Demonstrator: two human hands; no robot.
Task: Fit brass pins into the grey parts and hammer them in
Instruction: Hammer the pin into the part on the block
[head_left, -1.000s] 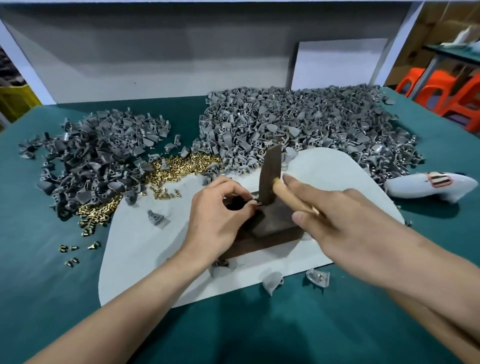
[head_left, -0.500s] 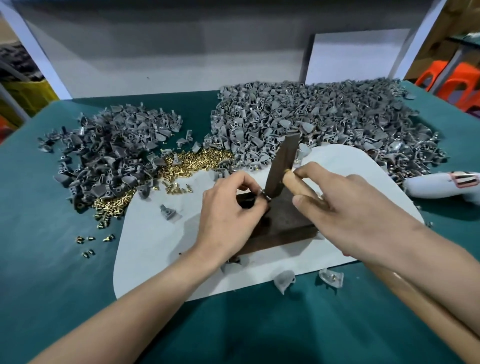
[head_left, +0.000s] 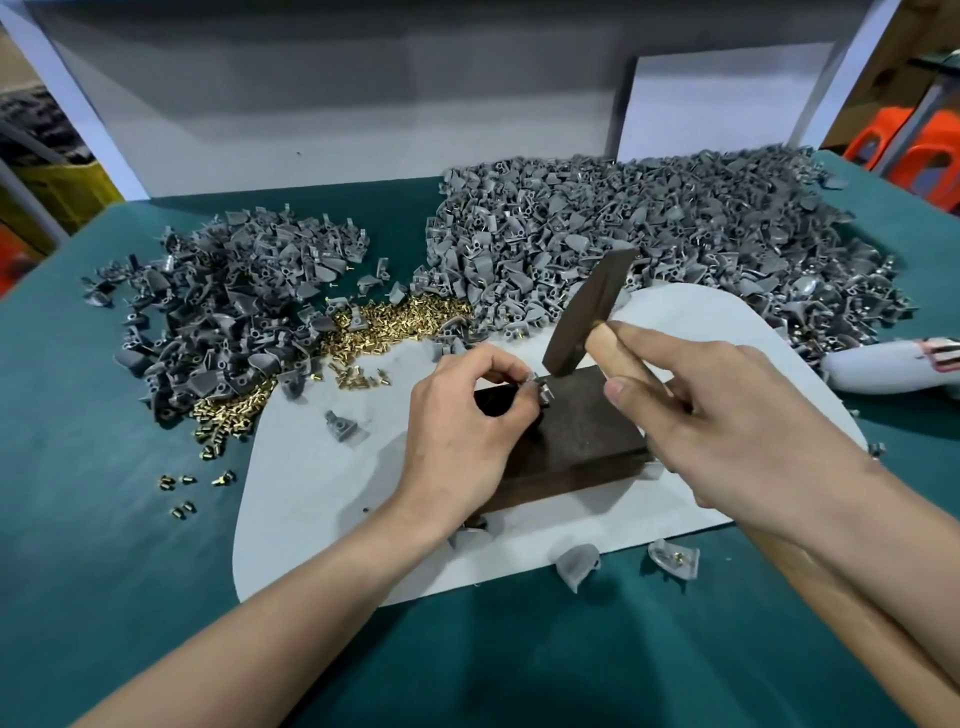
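No text, number or brand name can be read anywhere in the view. The only marking is a red and dark label (head_left: 941, 352) on the white object (head_left: 878, 368) at the right edge of the picture. It is too small and blurred for any letters to be made out.
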